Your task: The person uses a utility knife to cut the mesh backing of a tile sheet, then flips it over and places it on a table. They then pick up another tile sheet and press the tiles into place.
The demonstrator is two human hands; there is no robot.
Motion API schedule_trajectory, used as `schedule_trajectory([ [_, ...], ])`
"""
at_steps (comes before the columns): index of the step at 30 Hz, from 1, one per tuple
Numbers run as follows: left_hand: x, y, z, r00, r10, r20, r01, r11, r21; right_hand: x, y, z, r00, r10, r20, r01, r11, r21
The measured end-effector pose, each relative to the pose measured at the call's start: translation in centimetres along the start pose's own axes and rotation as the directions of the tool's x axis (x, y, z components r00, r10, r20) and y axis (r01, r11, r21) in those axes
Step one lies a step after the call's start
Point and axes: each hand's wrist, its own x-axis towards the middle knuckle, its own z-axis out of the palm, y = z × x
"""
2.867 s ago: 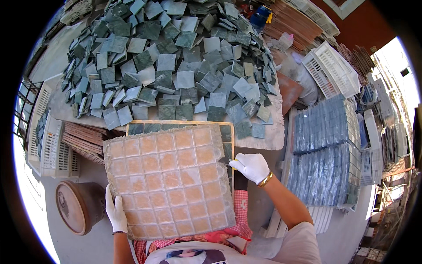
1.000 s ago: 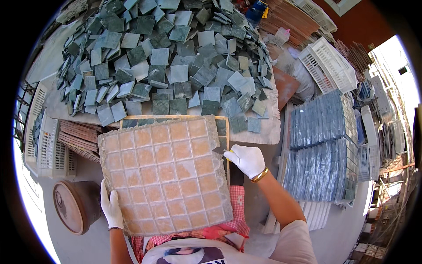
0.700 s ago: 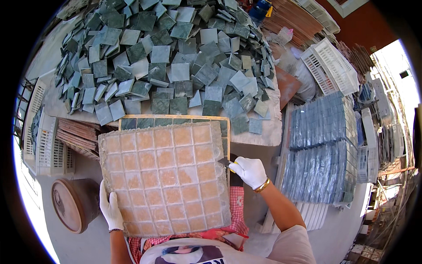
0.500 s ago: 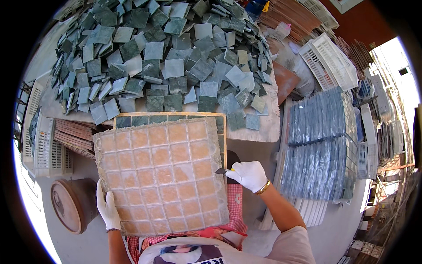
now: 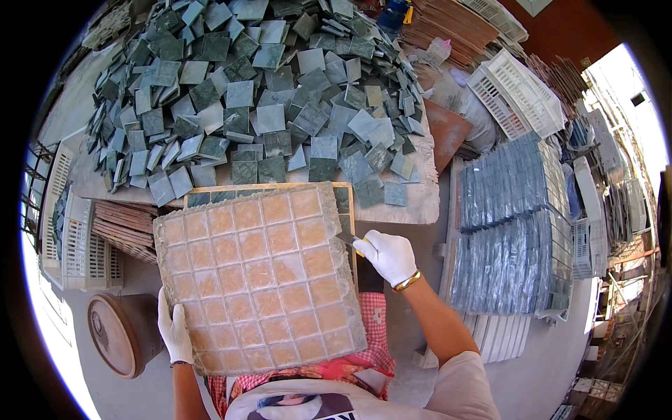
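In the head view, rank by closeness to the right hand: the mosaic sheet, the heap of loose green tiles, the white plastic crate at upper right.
1. Mosaic sheet, just left of the right hand.
2. Heap of loose green tiles, ahead on the table.
3. White plastic crate, far upper right.

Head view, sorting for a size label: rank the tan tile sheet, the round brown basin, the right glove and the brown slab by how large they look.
1. tan tile sheet, nearest the camera
2. round brown basin
3. brown slab and right glove: too alike to rank.
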Motion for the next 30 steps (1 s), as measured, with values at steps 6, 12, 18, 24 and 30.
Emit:
schedule_trajectory([
  [6, -0.3, -0.2, 0.0, 1.000, 0.003, -0.030, -0.001, 0.999, 0.038, 0.9, -0.4, -0.7, 0.978, -0.059, 0.200, 0.103, 0.970, -0.218],
  [12, -0.5, 0.1, 0.0, 1.000, 0.002, -0.021, -0.002, 1.000, 0.019, -0.6, -0.3, -1.8, 0.961, -0.101, 0.256, 0.145, 0.976, -0.160],
  [18, -0.4, -1.0, -0.5, 1.000, -0.023, -0.019, 0.023, 1.000, 0.003, -4.5, 0.7, -1.6, 0.947, -0.065, 0.315, 0.101, 0.990, -0.100],
  [24, -0.7, -0.8, -0.7, 1.000, -0.007, 0.012, 0.007, 1.000, -0.003, -4.8, 0.5, -0.5, 0.987, 0.141, 0.079, -0.143, 0.989, 0.026],
  [30, 0.1, -0.6, -0.2, 1.000, -0.002, 0.001, 0.002, 1.000, -0.012, -1.1, 1.4, 0.0, 0.989, -0.106, 0.101, 0.112, 0.992, -0.061],
])
